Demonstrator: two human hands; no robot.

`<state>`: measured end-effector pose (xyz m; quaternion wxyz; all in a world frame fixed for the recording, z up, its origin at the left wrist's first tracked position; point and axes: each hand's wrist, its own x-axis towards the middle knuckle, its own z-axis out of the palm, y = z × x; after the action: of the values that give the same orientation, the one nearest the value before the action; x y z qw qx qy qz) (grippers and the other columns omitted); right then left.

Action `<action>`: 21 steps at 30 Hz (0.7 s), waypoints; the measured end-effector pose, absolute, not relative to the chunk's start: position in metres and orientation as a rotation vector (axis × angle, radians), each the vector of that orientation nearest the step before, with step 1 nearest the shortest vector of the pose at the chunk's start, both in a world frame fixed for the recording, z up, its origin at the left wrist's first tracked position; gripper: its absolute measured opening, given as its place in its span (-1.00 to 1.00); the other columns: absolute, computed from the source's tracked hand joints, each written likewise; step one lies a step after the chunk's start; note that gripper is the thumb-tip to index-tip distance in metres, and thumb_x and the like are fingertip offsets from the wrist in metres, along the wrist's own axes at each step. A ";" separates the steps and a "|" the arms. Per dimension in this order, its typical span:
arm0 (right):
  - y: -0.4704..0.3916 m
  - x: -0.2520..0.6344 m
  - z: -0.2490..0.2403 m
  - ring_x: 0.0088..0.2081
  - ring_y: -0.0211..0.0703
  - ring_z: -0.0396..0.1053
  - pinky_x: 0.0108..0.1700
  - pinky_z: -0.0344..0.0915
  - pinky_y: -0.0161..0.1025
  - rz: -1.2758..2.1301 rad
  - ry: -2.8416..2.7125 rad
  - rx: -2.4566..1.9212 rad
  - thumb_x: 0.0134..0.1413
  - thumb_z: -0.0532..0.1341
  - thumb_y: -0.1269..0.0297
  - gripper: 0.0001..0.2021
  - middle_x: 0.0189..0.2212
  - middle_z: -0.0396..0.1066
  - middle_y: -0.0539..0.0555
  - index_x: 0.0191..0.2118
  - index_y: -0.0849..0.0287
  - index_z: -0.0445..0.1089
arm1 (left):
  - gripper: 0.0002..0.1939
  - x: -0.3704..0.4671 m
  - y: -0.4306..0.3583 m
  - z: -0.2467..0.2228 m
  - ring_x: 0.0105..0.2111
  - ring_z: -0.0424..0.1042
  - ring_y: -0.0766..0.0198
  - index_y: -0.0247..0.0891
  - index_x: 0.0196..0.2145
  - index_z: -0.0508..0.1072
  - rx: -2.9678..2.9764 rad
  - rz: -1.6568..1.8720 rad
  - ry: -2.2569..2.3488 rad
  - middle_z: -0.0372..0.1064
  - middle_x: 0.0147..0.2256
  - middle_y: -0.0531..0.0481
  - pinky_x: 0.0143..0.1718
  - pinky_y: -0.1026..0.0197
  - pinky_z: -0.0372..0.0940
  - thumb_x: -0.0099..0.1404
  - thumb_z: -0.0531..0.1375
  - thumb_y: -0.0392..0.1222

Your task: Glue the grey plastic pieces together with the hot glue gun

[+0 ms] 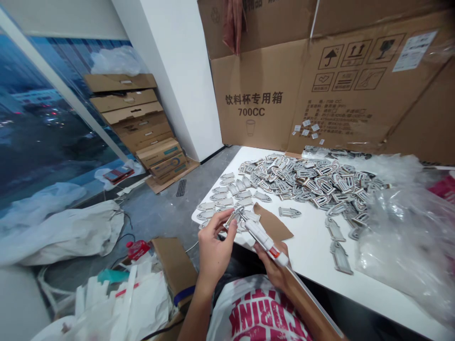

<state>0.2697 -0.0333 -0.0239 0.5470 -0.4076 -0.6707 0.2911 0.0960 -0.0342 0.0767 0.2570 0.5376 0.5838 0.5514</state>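
pillar (pixel 174 71): white
carton (pixel 259 76): right of the pillar, printed 700cc
cloth (pixel 232 26): right of the pillar, reddish
boxes (pixel 137 116): stacked left of the pillar, plastic bag (pixel 115 61) on top
window (pixel 39 118): farther left of the pillar

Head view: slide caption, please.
Left hand holds a grey part at the tip of a white tool in the right hand, near heaped grey parts.

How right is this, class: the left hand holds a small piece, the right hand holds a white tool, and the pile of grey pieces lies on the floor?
The pile's place is wrong: the head view shows the pile of grey pieces on the white table. The left hand does hold a small piece, and the right hand a white tool.
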 end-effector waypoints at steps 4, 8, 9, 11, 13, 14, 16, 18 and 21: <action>-0.034 0.270 -0.020 -0.58 -0.11 0.38 -0.46 0.32 -0.21 0.687 -1.577 -0.968 0.39 0.26 0.18 -0.73 -0.59 0.41 -0.05 -0.40 0.05 0.38 | -0.77 0.095 -0.034 0.075 0.01 0.68 0.05 -0.13 0.00 0.67 1.483 1.491 1.584 0.71 -0.03 -0.08 -0.01 0.12 0.53 0.42 0.36 -0.11; -0.034 0.269 -0.018 -0.61 -0.13 0.33 -0.49 0.29 -0.20 0.698 -1.568 -0.976 0.40 0.25 0.13 -0.66 -0.61 0.37 -0.05 -0.45 0.04 0.32 | -0.77 0.095 -0.034 0.074 0.00 0.68 0.04 -0.13 -0.01 0.68 1.481 1.493 1.599 0.71 -0.03 -0.08 -0.01 0.11 0.54 0.41 0.36 -0.10; -0.034 0.269 -0.017 -0.61 -0.13 0.33 -0.49 0.29 -0.20 0.701 -1.566 -0.979 0.40 0.25 0.12 -0.65 -0.61 0.37 -0.05 -0.46 0.04 0.32 | -0.77 0.095 -0.034 0.074 0.00 0.68 0.04 -0.13 -0.01 0.68 1.484 1.493 1.600 0.72 -0.04 -0.08 -0.01 0.11 0.55 0.41 0.36 -0.09; -0.035 0.269 -0.017 -0.62 -0.12 0.33 -0.50 0.29 -0.19 0.707 -1.563 -0.982 0.40 0.25 0.10 -0.64 -0.62 0.36 -0.05 -0.46 0.03 0.31 | -0.77 0.096 -0.034 0.075 -0.01 0.69 0.03 -0.13 -0.02 0.68 1.493 1.498 1.601 0.72 -0.04 -0.09 -0.02 0.11 0.55 0.40 0.36 -0.09; -0.035 0.269 -0.017 -0.62 -0.11 0.33 -0.50 0.30 -0.18 0.712 -1.559 -0.985 0.39 0.26 0.10 -0.64 -0.62 0.36 -0.05 -0.47 0.03 0.31 | -0.77 0.096 -0.034 0.076 -0.01 0.69 0.04 -0.12 -0.01 0.68 1.497 1.503 1.598 0.72 -0.04 -0.09 -0.03 0.12 0.55 0.41 0.36 -0.10; -0.035 0.269 -0.017 -0.61 -0.11 0.34 -0.49 0.31 -0.18 0.714 -1.557 -0.987 0.39 0.26 0.10 -0.64 -0.62 0.36 -0.05 -0.47 0.02 0.31 | -0.77 0.096 -0.034 0.076 -0.01 0.69 0.04 -0.12 -0.01 0.68 1.495 1.506 1.595 0.72 -0.04 -0.08 -0.03 0.12 0.55 0.41 0.36 -0.10; -0.035 0.269 -0.017 -0.60 -0.11 0.36 -0.47 0.33 -0.19 0.716 -1.551 -0.995 0.39 0.26 0.11 -0.64 -0.62 0.36 -0.05 -0.48 0.02 0.31 | -0.77 0.097 -0.034 0.076 -0.01 0.69 0.04 -0.12 -0.01 0.68 1.489 1.509 1.590 0.72 -0.04 -0.09 -0.02 0.12 0.56 0.41 0.36 -0.09; -0.036 0.269 -0.017 -0.59 -0.11 0.37 -0.45 0.34 -0.19 0.718 -1.546 -1.003 0.39 0.25 0.12 -0.65 -0.61 0.36 -0.06 -0.47 0.03 0.32 | -0.77 0.097 -0.034 0.076 -0.01 0.69 0.04 -0.13 -0.01 0.68 1.485 1.508 1.590 0.72 -0.05 -0.09 -0.03 0.12 0.56 0.41 0.36 -0.08; -0.036 0.270 -0.016 -0.61 -0.13 0.35 -0.48 0.34 -0.20 0.725 -1.547 -1.008 0.38 0.26 0.12 -0.63 -0.63 0.34 -0.07 -0.49 0.03 0.31 | -0.76 0.096 -0.034 0.075 0.00 0.68 0.05 -0.14 0.00 0.68 1.480 1.502 1.591 0.71 -0.04 -0.09 -0.02 0.12 0.56 0.42 0.36 -0.08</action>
<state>0.2696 -0.0359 -0.0159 0.5470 -0.4253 -0.6529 0.3058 0.0962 -0.0336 0.0745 0.2474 0.5430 0.5835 0.5509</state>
